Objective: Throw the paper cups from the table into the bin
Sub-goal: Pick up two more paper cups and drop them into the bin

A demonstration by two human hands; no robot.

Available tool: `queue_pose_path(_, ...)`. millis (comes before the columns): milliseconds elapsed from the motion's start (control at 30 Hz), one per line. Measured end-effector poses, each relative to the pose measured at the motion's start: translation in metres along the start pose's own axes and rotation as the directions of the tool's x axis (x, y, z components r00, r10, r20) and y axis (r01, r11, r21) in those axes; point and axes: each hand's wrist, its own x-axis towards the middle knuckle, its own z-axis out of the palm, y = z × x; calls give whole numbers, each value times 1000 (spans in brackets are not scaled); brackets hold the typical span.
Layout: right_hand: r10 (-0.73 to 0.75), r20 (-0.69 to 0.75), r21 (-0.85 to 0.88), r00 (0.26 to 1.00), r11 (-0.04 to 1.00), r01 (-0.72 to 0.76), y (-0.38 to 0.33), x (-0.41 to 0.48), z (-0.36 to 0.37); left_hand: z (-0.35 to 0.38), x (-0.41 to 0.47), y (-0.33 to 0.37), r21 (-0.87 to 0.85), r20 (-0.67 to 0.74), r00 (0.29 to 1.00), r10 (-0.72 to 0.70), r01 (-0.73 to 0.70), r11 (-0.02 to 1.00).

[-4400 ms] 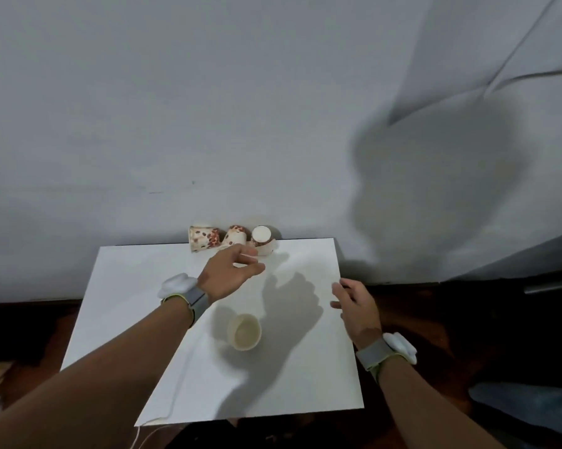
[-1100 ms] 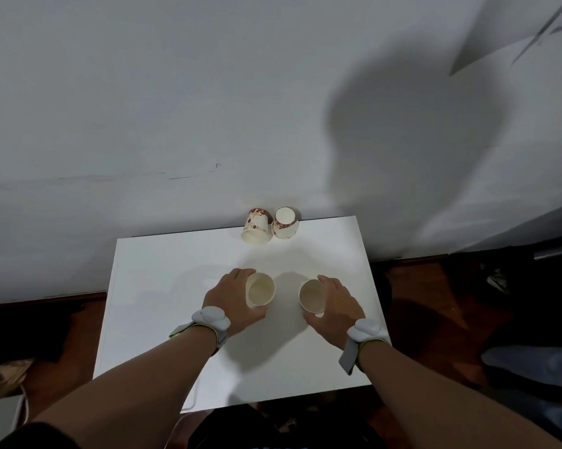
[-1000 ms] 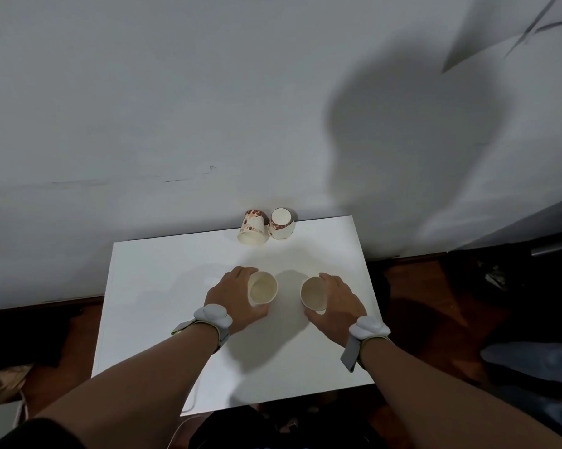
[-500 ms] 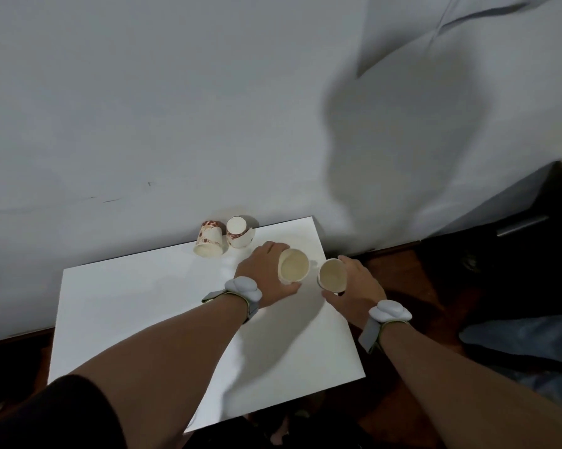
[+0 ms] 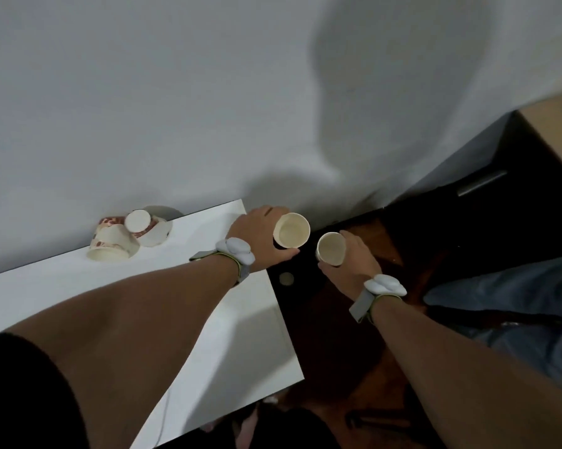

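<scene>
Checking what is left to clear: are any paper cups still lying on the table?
Yes, patterned cups lie tipped over at the back edge of the white table against the wall, with no hand on them.

Plain grey-white wall (image 5: 176, 92) with cast shadow; dark reddish-brown floor (image 5: 331, 335); white table (image 5: 234, 351).

We can read no text, label, brand, number or sign anywhere here. The two cups (image 5: 130, 236) lying on the table (image 5: 240, 335) carry a reddish-brown printed pattern, but we cannot make out any letters in it. The cup (image 5: 291, 230) in the left hand (image 5: 257, 234) and the cup (image 5: 331, 248) in the right hand (image 5: 354, 264) show plain, unmarked insides. The wristbands (image 5: 381, 288) bear no marking we can read.
</scene>
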Motion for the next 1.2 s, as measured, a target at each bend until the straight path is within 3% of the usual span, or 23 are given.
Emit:
queue_pose_path(267, 0, 91, 30, 996, 1000, -3, 29, 30, 32, 24, 35, -18, 146, 22, 1000, 21, -24, 989)
queue_pose_path(633, 22, 232, 28, 973, 999, -29, 62, 103, 106, 59, 86, -68, 337, 29, 987, 155, -156, 928)
queue_pose_path(867, 78, 296, -23, 952, 997, -75, 65, 133, 155, 63, 88, -76, 240, -19, 989, 145, -137, 961)
queue_pose_path(1200, 39, 347, -34, 937, 999, -29, 70, 164, 207, 64, 84, -77, 205, -136, 981, 137, -107, 973)
